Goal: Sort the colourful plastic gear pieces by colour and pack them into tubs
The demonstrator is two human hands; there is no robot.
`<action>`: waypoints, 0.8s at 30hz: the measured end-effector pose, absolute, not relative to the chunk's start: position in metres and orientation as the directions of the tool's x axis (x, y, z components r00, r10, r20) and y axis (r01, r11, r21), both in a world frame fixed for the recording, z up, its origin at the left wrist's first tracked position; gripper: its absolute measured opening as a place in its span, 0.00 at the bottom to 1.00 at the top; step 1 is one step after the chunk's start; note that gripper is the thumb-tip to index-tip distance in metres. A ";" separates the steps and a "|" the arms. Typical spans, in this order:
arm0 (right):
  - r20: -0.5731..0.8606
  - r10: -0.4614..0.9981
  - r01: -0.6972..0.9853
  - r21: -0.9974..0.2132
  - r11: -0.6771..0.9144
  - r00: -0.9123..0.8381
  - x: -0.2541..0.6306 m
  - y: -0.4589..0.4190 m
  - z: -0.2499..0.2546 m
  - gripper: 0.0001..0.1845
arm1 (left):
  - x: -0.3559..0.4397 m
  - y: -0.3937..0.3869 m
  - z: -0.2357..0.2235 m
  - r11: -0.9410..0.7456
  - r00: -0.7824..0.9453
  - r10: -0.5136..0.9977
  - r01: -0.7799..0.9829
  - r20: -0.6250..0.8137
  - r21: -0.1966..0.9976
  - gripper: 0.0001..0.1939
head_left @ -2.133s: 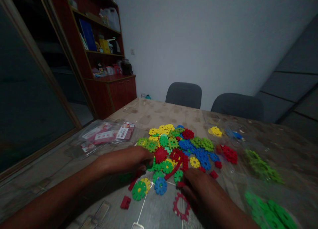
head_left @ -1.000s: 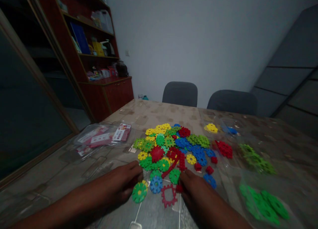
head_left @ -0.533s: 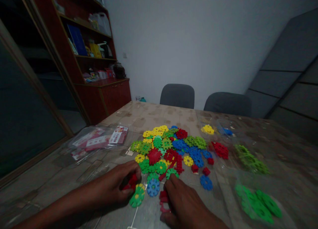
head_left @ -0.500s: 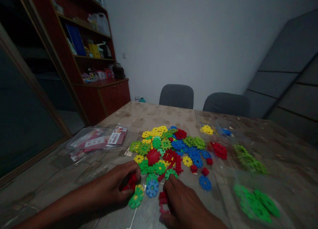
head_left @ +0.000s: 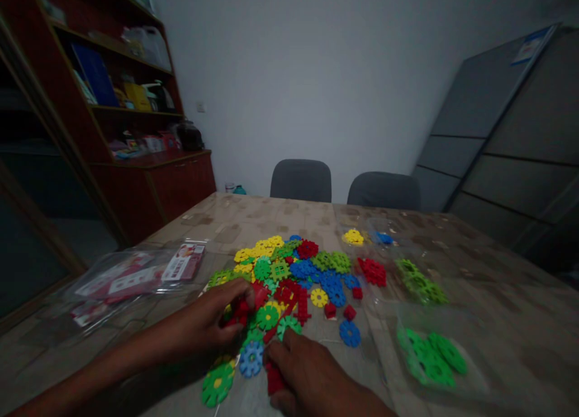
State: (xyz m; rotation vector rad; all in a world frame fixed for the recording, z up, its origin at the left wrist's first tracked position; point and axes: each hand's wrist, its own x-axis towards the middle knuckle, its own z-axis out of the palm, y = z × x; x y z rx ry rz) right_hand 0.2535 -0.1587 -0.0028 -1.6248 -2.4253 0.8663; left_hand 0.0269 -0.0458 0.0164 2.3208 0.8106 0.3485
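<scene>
A heap of flat plastic gear-shaped pieces [head_left: 298,272] in red, blue, yellow and green lies spread on the table [head_left: 488,296]. My left hand [head_left: 205,323] sits at the heap's near left edge, its fingers curled round red pieces [head_left: 239,313]. My right hand [head_left: 312,378] rests palm down at the near edge, with the thumb and fingers closed over a red piece [head_left: 274,378]. A green and yellow gear [head_left: 218,384] and a blue gear [head_left: 251,359] lie between the two hands.
A clear bag of printed cards [head_left: 131,278] lies at the left. Clear bags of green pieces [head_left: 429,356] lie at the right, further green pieces [head_left: 418,281] beyond them. Two grey chairs [head_left: 301,180] stand across the table. A wooden shelf unit [head_left: 113,115] fills the left wall.
The camera has tipped up and turned right. Both hands have drawn toward the near edge. My left hand has closed on red pieces; my right hand has covered the red ring piece.
</scene>
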 end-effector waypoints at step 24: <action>-0.006 0.973 0.857 -0.471 -0.208 0.232 0.464 -0.140 0.065 0.11 | 0.259 -0.010 0.042 -0.484 0.824 0.529 0.097 0.202 0.870 0.14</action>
